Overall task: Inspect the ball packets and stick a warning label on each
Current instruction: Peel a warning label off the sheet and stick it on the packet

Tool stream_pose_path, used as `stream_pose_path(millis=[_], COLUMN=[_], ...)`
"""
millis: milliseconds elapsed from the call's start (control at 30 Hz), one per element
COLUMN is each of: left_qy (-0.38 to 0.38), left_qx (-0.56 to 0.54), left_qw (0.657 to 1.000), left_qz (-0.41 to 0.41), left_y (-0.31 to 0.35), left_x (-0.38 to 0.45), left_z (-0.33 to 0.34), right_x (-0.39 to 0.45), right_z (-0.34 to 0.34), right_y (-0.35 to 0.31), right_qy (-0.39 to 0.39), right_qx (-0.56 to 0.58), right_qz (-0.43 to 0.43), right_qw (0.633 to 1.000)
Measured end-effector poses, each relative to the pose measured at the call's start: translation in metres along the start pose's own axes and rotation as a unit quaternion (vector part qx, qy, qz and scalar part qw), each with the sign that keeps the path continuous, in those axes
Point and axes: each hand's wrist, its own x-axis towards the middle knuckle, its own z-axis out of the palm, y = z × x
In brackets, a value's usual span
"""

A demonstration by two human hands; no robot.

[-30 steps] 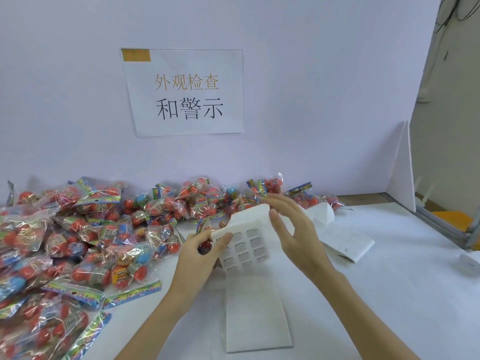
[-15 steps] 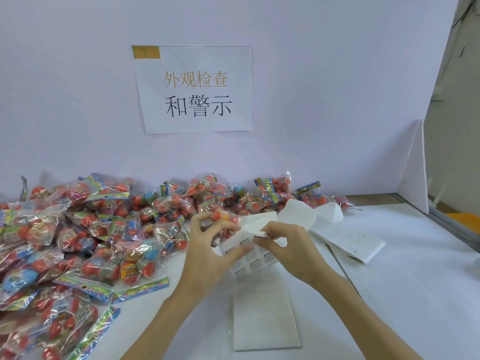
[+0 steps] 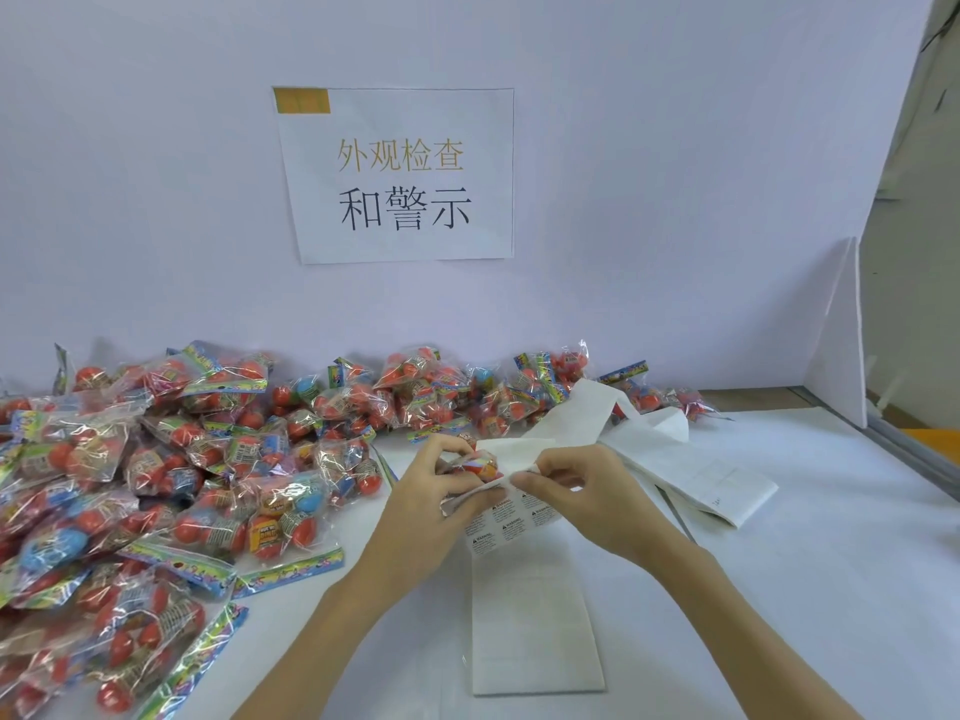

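Observation:
A long white strip of warning labels [image 3: 511,519] runs from the table's front up over my hands and back toward the wall. My left hand [image 3: 434,504] holds one clear packet of red balls [image 3: 470,466] together with the strip. My right hand [image 3: 576,498] pinches the strip at its fold, fingertips meeting those of my left hand. Printed labels show just below the fingers. A big heap of ball packets [image 3: 171,480] covers the left side of the table.
More packets [image 3: 467,392] line the wall behind my hands. The strip's far end lies folded in a stack [image 3: 717,483] at the right. A white sign with Chinese text [image 3: 400,174] hangs on the wall. A white divider board [image 3: 839,350] stands at the right.
My hands came together and lowered. The sheet, held up flat a second ago, is folded over. My right hand went from resting open against it to pinching it.

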Motion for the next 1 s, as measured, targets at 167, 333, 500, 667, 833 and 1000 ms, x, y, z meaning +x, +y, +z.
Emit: stream_pose_path(millis=[167,333,500,667,833,1000], left_qy=[0.035,0.043,0.047,0.05,0.042,0.036], left_qx=[-0.006,-0.05,-0.07,-0.067,-0.05,-0.047], left_qw=[0.999,0.994,0.992,0.993,0.994,0.994], left_qz=[-0.02,-0.092,-0.096,-0.085,-0.09,-0.094], left_y=[0.002,0.002,0.006,0.005,0.002,0.003], left_x=[-0.002,0.0,0.0,0.001,0.001,0.002], left_z=[0.005,0.006,0.007,0.009,0.01,0.008], right_x=[-0.001,-0.001,-0.001,-0.002,-0.002,-0.002], right_z=[0.002,0.0,0.0,-0.001,0.0,0.0], right_y=[0.002,0.0,-0.003,-0.008,-0.013,-0.016], right_qy=[-0.001,0.011,0.031,0.038,0.038,0.04], right_qx=[-0.007,0.008,-0.05,-0.076,-0.106,-0.105], right_qz=[0.016,0.016,-0.044,-0.087,-0.113,-0.134], right_qw=[1.0,1.0,0.997,0.993,0.987,0.985])
